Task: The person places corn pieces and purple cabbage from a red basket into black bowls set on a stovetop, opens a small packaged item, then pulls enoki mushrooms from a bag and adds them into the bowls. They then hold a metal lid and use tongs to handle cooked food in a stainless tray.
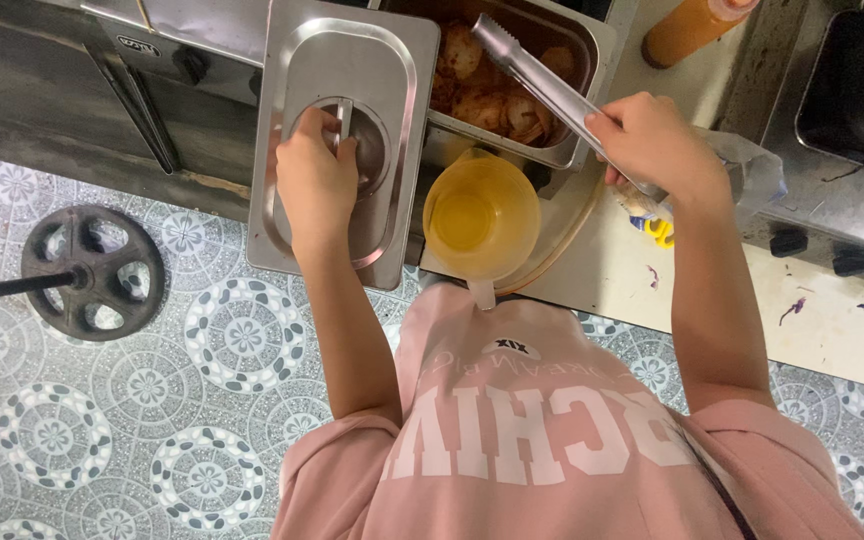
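Far left, a black cast-iron wheel base (pixel 93 272) sits on the patterned tile floor (pixel 202 420), well clear of me. Now my left hand (pixel 316 176): fingers curled tight around the handle of the stainless steel lid (pixel 344 140), which lies flat, its long axis running away from me. Just right of the lid, the steel pan of battered fried pieces (pixel 497 85) stands uncovered, and nearer to me a yellow plastic jug (pixel 481 215) of yellowish liquid rests on the counter (pixel 832 320), spout toward my shirt. Over to my right hand (pixel 652 150): clamped on the near end of the metal tongs (pixel 542 85), which slant up and left, tips over the pan. So the food lies between my two hands, right hand nearer. A crumpled plastic bag (pixel 742 175) lies under my right wrist; an orange sauce bottle (pixel 687 28) stands beyond.
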Tool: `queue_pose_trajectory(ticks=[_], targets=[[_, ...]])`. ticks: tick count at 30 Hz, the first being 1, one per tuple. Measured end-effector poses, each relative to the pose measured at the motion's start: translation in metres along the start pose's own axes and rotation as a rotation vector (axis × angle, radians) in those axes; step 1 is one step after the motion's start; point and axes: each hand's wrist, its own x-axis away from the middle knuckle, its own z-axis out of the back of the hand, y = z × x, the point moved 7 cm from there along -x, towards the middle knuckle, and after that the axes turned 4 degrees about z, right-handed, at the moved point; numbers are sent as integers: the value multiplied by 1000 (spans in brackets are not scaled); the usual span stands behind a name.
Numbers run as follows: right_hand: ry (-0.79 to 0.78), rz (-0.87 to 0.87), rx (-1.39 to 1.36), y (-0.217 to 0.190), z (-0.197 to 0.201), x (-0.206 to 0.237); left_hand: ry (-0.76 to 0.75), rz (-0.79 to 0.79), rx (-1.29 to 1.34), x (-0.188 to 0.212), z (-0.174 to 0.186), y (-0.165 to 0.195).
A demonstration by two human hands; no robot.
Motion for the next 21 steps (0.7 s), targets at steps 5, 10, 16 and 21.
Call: queue_pose_trajectory(ticks=[5,10,16,21], targets=[[-42,-24,50,9,0,-2,0,8,0,-1,1,-1],[-71,-18,20,7,-4,-10,-31,34,9,-2,-2,-5],[7,75,35,-10,-7,-13,-33,11,-3,-4,-7,-6],[116,142,11,-14,-2,1,-24,-46,2,-5,-6,-3]])
